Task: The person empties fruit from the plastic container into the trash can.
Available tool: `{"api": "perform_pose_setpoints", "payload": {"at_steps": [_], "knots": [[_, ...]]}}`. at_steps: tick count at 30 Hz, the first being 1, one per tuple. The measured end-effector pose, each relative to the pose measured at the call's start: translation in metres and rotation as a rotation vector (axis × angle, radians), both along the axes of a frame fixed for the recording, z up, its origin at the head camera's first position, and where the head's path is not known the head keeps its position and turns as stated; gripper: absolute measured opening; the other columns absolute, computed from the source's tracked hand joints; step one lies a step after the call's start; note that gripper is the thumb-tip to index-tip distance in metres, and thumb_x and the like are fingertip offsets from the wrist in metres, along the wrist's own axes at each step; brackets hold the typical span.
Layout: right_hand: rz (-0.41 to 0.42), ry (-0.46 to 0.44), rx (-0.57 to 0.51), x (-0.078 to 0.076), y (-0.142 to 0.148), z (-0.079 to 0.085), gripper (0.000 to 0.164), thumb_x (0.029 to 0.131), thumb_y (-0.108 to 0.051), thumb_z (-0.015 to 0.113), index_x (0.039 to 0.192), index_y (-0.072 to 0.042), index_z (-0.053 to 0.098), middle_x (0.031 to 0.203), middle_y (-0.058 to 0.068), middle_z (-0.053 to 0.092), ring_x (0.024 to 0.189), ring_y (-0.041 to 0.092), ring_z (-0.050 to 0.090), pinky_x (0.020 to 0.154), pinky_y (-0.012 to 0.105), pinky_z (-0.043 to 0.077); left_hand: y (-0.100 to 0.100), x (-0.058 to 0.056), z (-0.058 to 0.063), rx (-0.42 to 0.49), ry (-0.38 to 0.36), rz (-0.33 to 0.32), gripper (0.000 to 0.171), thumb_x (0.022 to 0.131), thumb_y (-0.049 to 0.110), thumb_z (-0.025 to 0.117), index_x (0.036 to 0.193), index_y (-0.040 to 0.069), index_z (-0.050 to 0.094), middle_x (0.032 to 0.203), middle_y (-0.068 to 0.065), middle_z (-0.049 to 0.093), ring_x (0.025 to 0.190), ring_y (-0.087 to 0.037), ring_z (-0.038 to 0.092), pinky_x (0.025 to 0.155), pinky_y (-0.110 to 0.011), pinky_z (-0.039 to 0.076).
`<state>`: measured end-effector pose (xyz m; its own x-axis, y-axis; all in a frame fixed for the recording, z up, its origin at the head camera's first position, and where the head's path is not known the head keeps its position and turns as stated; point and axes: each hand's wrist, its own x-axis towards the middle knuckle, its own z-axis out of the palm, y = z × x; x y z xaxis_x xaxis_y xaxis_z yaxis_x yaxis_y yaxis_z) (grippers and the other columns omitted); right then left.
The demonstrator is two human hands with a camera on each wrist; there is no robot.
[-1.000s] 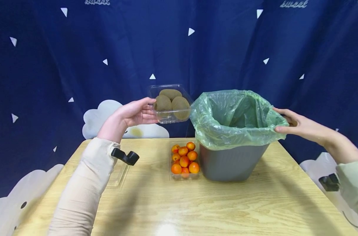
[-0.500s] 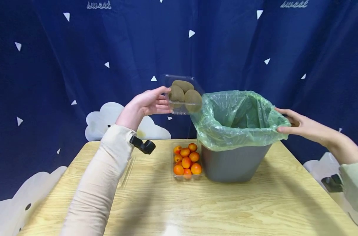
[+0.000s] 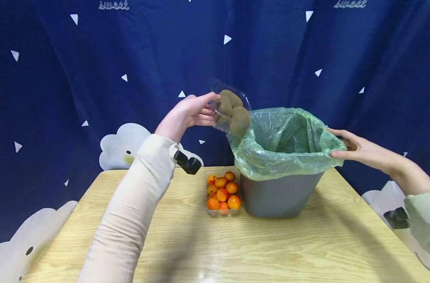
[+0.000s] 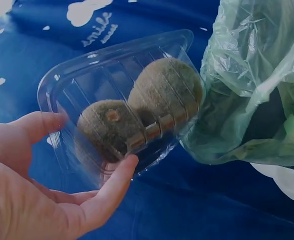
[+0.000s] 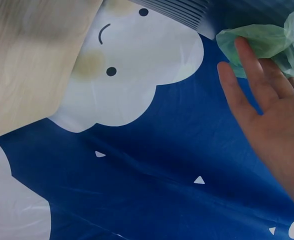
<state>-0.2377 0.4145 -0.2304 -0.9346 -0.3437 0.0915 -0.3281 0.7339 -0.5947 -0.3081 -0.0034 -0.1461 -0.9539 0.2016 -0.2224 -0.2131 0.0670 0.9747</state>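
Note:
My left hand [image 3: 193, 112] grips a clear plastic tray [image 4: 114, 52] by its left end, thumb at the rim and fingers underneath. Several brown kiwis [image 3: 239, 120] lie in the tray, which is tilted down to the right at the left edge of a grey bin [image 3: 278, 196]. A green plastic bag [image 3: 285, 163] lines the bin and folds over its rim. At the bin's right side, my right hand [image 3: 363, 151] touches the bag with fairly straight fingers [image 5: 257, 80]. How deep the bin is inside stays hidden.
Left of the bin, a clear container [image 3: 215, 212] of small orange fruits [image 3: 222, 194] stands on the wooden table [image 3: 257, 251]. A dark blue curtain [image 3: 158, 47] with white triangles and clouds hangs behind.
My left hand has moved right and up with the tray and tilted it; the kiwis now lean toward the bin. My right hand has stayed at the bin's right side.

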Motion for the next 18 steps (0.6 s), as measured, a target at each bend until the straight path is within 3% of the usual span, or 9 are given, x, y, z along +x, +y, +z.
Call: {"api": "perform_pose_setpoints", "payload": {"at_steps": [4,7,12,18], "knots": [[-0.019,-0.007,0.028,0.000,0.000,0.002,0.066,0.092,-0.018,0.052,0.146,-0.016,0.014,0.117,0.003,0.050,0.096,-0.007,0.049,0.075,0.006,0.037,0.009,0.001,0.009,-0.077,0.045,0.031,0.062,0.085,0.032,0.060,0.132,0.001,0.035,0.124,-0.018,0.050,0.104,-0.028,0.059,0.083,-0.033,0.052],[-0.036,-0.012,0.048,0.001,0.000,0.003,0.067,0.092,-0.020,0.052,0.146,-0.017,0.013,0.120,0.009,0.049,0.096,-0.008,0.047,0.074,0.006,0.036,0.015,0.002,0.013,-0.077,0.060,0.052,0.064,0.083,0.030,0.061,0.134,0.004,0.031,0.127,-0.018,0.047,0.103,-0.029,0.059,0.082,-0.032,0.052],[-0.035,-0.030,0.033,0.001,0.000,0.003,0.068,0.092,-0.020,0.053,0.146,-0.016,0.013,0.123,0.011,0.048,0.096,-0.008,0.048,0.075,0.006,0.036,0.028,0.001,0.014,-0.039,0.048,0.095,0.072,0.082,0.027,0.064,0.139,0.008,0.023,0.134,-0.019,0.041,0.109,-0.029,0.056,0.086,-0.033,0.051],[-0.022,-0.035,0.001,0.002,-0.001,0.001,0.067,0.092,-0.019,0.052,0.146,-0.018,0.012,0.128,0.008,0.045,0.100,-0.010,0.046,0.077,0.005,0.035,0.043,0.003,0.012,-0.065,0.084,0.077,0.063,0.082,0.024,0.064,0.133,0.005,0.034,0.132,-0.015,0.046,0.110,-0.024,0.055,0.086,-0.032,0.051]]}}
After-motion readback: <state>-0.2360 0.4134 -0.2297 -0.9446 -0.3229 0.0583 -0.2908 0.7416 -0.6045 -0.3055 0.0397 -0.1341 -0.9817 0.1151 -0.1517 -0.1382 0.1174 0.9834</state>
